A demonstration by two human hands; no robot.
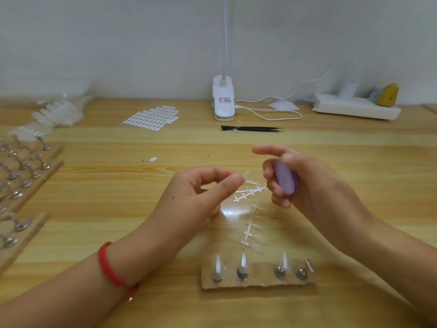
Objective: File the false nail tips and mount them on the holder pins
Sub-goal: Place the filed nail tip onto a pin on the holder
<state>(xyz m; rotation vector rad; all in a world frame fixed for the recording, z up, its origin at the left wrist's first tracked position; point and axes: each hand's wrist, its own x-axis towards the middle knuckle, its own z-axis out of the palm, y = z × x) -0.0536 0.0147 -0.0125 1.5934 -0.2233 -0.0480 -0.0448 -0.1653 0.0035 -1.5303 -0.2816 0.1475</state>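
My left hand (205, 195) pinches a clear false nail tip (246, 174) between thumb and forefinger above the table. Just to its right, my right hand (305, 183) grips a small purple nail file (285, 178), its forefinger stretched out; the file is close to the tip but apart from it. Below the hands lie clear plastic sprues with more nail tips (250, 230). Near the front edge a cardboard holder strip (257, 279) carries metal pins; three bear clear tips, the rightmost pin has a tip leaning at its side.
At the left stand more cardboard strips with pins (23, 176) and a heap of clear tips (59, 112). A sheet of white adhesive tabs (151, 117), black tweezers (253, 129), a white clip lamp (223, 100) with cable and a white power strip (354, 107) sit further back.
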